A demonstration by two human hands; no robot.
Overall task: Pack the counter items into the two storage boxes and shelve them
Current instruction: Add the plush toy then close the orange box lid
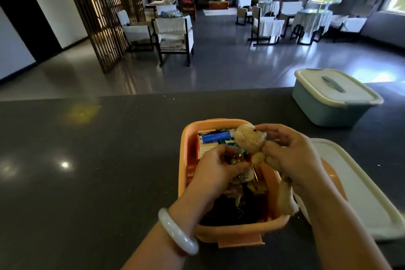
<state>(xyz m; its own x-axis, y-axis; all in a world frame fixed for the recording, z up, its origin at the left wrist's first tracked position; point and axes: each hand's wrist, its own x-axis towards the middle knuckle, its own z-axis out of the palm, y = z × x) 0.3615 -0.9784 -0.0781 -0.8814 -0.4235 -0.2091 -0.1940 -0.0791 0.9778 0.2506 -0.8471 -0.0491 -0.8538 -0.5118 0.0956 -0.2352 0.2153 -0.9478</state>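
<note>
Both grips closed, right hand (291, 155) round small tan plush bear (252, 140), left hand (217, 167) pinching its keyring trinkets (252, 173), poised over open orange plastic storage box (188, 136) on dark table (87, 160), seemingly for tucking inside.

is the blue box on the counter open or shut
Shut: the blue box wears its white lid, seated flat on the rim.

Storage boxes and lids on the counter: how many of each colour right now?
Orange box, open: 1
Pale blue box, white lid on: 1
Loose white lid lying right of the orange box: 1
Total: 2 boxes, 1 loose lid
</note>
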